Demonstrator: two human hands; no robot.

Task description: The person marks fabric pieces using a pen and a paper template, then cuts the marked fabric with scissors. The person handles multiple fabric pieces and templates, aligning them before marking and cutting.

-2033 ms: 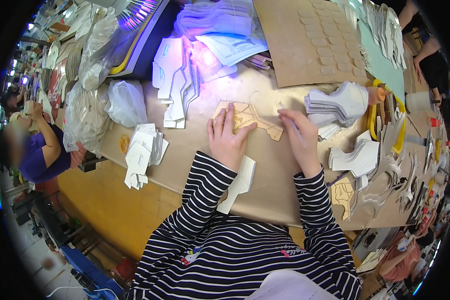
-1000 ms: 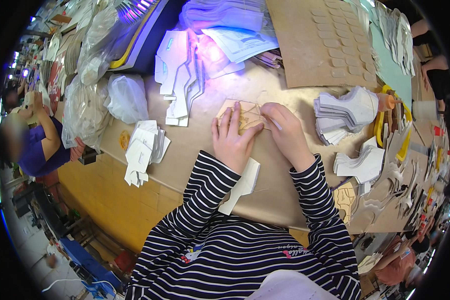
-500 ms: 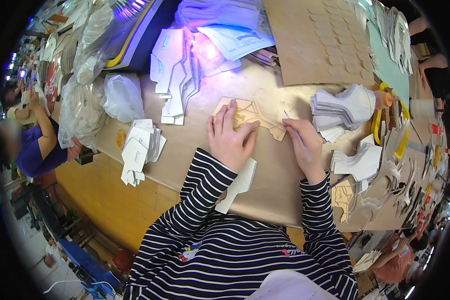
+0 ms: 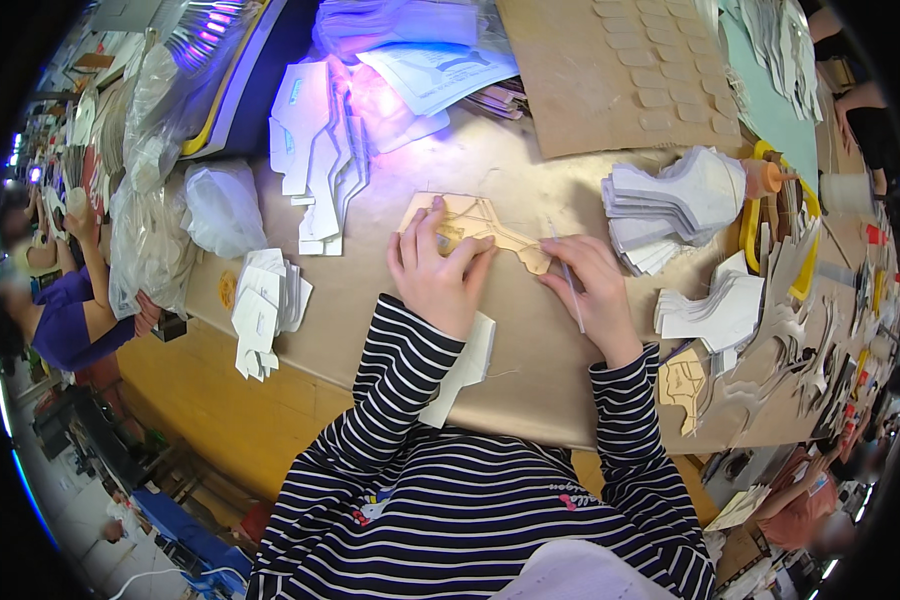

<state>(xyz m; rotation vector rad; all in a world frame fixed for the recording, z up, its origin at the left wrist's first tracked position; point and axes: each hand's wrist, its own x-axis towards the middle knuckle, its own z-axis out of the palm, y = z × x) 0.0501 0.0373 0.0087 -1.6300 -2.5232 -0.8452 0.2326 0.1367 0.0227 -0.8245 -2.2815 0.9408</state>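
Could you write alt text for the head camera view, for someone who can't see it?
A person in a striped top presses their left hand on a tan cardboard template while the right hand holds a thin pen-like tool beside it, with stacks of white cut pieces around the worktable.

The flat pattern piece lies on the bench, partly under the left hand; its narrow end reaches the right hand, which has a thin stick across it. A stack of cut pieces sits just beyond and right of the right hand, another stack right of it. Left of the left hand lies a small pile of pieces, a taller upright bundle beyond it. A big board lies far beyond both hands.
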